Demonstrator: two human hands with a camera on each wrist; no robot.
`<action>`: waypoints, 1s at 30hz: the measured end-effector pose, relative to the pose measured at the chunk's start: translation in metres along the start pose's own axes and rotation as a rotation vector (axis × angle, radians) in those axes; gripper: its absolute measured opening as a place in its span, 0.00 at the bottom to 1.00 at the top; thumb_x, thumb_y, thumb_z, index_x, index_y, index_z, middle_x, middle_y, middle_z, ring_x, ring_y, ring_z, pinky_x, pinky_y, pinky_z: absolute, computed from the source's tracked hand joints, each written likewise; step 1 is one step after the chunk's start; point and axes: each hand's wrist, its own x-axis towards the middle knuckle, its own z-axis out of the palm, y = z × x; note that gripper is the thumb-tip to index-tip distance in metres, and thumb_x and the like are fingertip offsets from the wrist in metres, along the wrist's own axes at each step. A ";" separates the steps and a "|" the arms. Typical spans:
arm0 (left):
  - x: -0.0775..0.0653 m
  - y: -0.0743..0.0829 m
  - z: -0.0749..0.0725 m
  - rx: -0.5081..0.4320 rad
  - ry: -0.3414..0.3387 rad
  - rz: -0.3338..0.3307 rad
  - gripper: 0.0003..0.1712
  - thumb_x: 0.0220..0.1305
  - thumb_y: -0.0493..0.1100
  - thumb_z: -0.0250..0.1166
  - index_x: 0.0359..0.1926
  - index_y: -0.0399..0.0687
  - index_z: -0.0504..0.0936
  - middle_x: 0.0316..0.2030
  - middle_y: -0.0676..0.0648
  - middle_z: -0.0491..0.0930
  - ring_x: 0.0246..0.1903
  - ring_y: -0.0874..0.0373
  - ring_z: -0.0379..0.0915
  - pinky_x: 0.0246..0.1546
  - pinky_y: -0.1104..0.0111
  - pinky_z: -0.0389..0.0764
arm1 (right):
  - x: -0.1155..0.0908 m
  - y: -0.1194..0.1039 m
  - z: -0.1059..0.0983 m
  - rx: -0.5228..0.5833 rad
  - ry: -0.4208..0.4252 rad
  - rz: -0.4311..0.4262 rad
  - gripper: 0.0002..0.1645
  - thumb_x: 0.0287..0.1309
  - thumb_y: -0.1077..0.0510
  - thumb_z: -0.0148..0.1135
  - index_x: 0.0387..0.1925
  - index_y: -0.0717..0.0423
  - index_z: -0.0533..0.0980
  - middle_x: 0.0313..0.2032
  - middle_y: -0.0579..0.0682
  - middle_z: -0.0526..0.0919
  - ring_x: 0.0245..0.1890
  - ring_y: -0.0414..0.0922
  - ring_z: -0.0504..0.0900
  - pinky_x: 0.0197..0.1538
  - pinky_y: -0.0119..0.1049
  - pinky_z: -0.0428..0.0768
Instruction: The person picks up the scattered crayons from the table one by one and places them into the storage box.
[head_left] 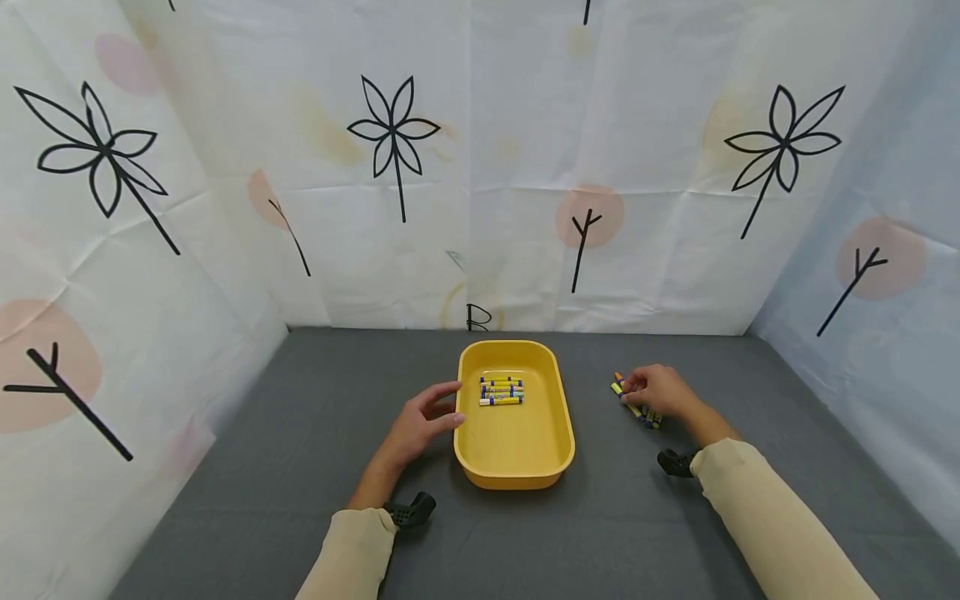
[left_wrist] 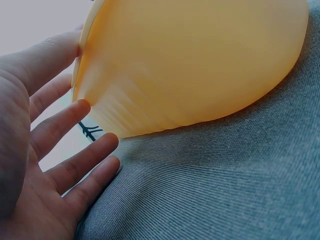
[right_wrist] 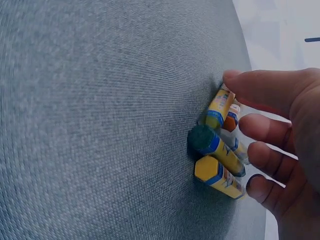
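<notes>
My left hand rests against the left side of a yellow plastic tray. Its fingers are spread and fairly straight, with the tips near the tray's outer wall. Inside the tray, toward the back, several yellow-wrapped crayons lie side by side. Off to the right, my right hand reaches down over a small pile of crayons on the table. The thumb tip covers one end of a yellow-wrapped crayon, pinching it with the index finger, mostly hidden behind. Beside it lie a green-ended crayon and a yellow-ended crayon.
Dark grey cloth covers the table. White fabric printed with flowers and twigs rises at the back and both sides. A black camera strap is on the left wrist, and another black camera mount on the right.
</notes>
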 end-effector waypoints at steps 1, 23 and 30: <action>0.000 0.000 0.000 -0.001 0.001 0.001 0.32 0.64 0.35 0.65 0.67 0.36 0.67 0.65 0.36 0.67 0.60 0.39 0.68 0.56 0.52 0.73 | 0.000 0.000 0.000 0.001 0.002 -0.010 0.09 0.55 0.57 0.70 0.34 0.58 0.81 0.27 0.46 0.79 0.28 0.44 0.74 0.33 0.42 0.74; -0.001 0.003 -0.001 0.022 0.002 0.002 0.32 0.64 0.36 0.66 0.67 0.36 0.68 0.66 0.37 0.67 0.59 0.39 0.69 0.56 0.53 0.74 | 0.001 -0.017 0.013 -0.058 0.081 -0.024 0.07 0.52 0.62 0.70 0.34 0.58 0.80 0.29 0.46 0.81 0.30 0.44 0.78 0.36 0.45 0.77; -0.001 0.002 -0.001 0.036 0.005 -0.004 0.33 0.63 0.40 0.67 0.67 0.38 0.68 0.66 0.39 0.67 0.59 0.40 0.70 0.56 0.54 0.74 | 0.004 -0.026 -0.001 0.024 0.079 -0.054 0.07 0.57 0.66 0.66 0.38 0.63 0.82 0.33 0.51 0.83 0.31 0.47 0.79 0.34 0.44 0.79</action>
